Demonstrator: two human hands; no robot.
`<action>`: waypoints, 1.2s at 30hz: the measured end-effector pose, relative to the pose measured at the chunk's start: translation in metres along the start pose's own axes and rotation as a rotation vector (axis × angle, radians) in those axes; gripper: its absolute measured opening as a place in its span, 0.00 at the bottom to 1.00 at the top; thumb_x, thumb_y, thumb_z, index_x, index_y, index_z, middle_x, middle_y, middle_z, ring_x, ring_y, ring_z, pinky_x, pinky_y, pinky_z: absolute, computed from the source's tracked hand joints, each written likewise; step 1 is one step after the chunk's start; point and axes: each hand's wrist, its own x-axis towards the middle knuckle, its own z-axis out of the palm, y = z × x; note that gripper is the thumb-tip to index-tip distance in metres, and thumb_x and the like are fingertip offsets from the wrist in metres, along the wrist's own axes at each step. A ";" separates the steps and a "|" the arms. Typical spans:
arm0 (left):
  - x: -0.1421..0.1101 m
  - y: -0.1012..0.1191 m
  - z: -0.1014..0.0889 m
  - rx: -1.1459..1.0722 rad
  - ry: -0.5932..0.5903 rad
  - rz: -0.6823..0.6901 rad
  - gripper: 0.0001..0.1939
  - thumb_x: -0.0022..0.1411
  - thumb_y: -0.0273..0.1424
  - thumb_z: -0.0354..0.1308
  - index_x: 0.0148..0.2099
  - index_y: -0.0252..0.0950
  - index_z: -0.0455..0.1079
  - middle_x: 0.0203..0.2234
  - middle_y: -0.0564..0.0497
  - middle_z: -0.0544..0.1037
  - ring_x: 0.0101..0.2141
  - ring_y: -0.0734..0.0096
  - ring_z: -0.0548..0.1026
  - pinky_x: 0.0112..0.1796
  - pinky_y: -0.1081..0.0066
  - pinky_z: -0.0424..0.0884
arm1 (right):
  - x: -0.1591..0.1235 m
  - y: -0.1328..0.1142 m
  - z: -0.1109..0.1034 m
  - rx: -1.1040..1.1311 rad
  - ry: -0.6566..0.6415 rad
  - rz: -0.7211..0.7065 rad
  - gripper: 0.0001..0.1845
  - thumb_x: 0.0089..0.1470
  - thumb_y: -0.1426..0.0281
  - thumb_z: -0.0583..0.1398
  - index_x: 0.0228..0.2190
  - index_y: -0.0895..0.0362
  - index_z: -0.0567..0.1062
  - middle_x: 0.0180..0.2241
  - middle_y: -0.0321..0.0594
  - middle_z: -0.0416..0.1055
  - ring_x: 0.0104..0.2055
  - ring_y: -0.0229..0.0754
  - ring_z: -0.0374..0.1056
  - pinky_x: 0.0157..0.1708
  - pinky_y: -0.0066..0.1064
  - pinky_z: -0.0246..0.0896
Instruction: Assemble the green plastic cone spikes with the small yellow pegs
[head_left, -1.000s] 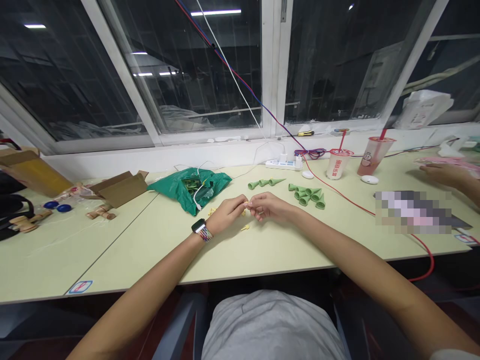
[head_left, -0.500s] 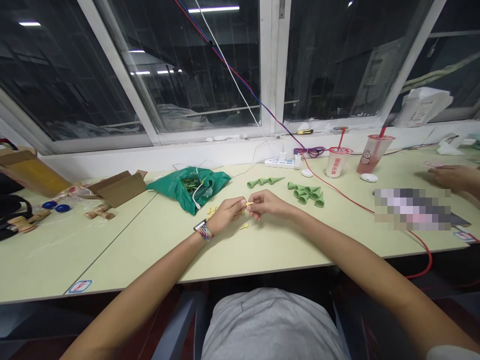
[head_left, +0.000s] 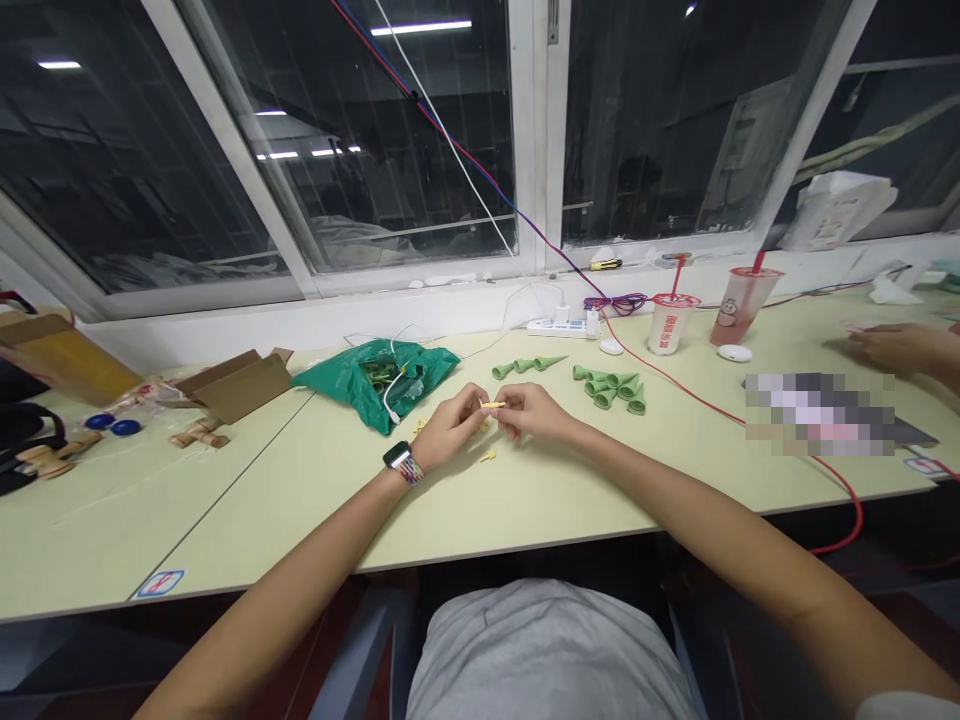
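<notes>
My left hand (head_left: 448, 430) and my right hand (head_left: 531, 412) meet above the pale green table (head_left: 525, 500). Both pinch the ends of one small yellow piece (head_left: 493, 405) held between their fingertips. Another yellow piece (head_left: 488, 456) lies on the table just under the hands, and a few more lie by my left wrist at the edge of a green plastic bag (head_left: 375, 375). My left wrist wears a watch (head_left: 400, 461). Green cone-shaped pieces (head_left: 611, 385) lie in a cluster to the right of my right hand, with three more cones (head_left: 527, 364) behind.
An open cardboard box (head_left: 236, 380) and wooden parts (head_left: 199, 435) lie at the left. A power strip (head_left: 559, 326), two drink cups (head_left: 670, 322) and a red cable (head_left: 750, 425) are at the back right. Another person's hand (head_left: 896, 345) rests at the far right.
The two hands have stayed together, working the yellow piece between the fingertips; it now shows more clearly between them. The other person's hand at the right shifted slightly.
</notes>
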 end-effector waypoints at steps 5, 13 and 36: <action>0.000 0.001 -0.002 0.158 0.011 0.070 0.13 0.75 0.42 0.48 0.46 0.38 0.65 0.28 0.55 0.71 0.29 0.68 0.66 0.33 0.68 0.60 | 0.001 0.001 0.001 0.040 0.000 0.020 0.13 0.54 0.60 0.66 0.29 0.56 0.73 0.23 0.35 0.74 0.21 0.37 0.71 0.21 0.28 0.69; -0.001 -0.005 0.004 0.196 0.032 0.047 0.20 0.78 0.42 0.40 0.35 0.38 0.61 0.24 0.55 0.66 0.27 0.69 0.65 0.33 0.68 0.58 | -0.003 0.000 0.005 -0.018 -0.009 -0.016 0.09 0.55 0.64 0.65 0.30 0.56 0.73 0.19 0.32 0.71 0.20 0.37 0.69 0.21 0.27 0.68; -0.002 -0.012 -0.009 0.459 0.016 0.235 0.10 0.75 0.36 0.50 0.52 0.39 0.68 0.28 0.54 0.73 0.27 0.69 0.70 0.32 0.70 0.62 | -0.004 0.001 0.001 -0.129 0.022 -0.050 0.08 0.58 0.65 0.63 0.31 0.56 0.74 0.19 0.32 0.72 0.21 0.38 0.70 0.23 0.26 0.63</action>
